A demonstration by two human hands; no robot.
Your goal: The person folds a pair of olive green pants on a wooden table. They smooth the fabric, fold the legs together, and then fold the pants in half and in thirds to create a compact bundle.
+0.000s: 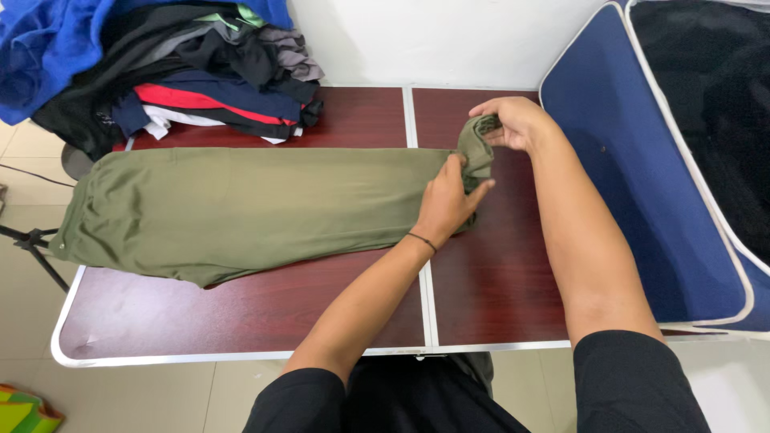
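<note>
Olive green trousers [241, 208] lie folded lengthwise across the dark red folding table [241, 313], waistband at the left. My left hand [445, 204] presses down on the leg end near the table's middle seam. My right hand [513, 120] grips the cuff of the trousers, lifted and turned back toward the left. Both hands hold the same garment at its right end.
A pile of folded clothes [208, 88] in black, navy, red and white sits at the table's back left, with a blue garment [48, 48] on top. An open navy suitcase [642, 160] with white piping stands at the right. A tripod leg [32, 244] is at the left.
</note>
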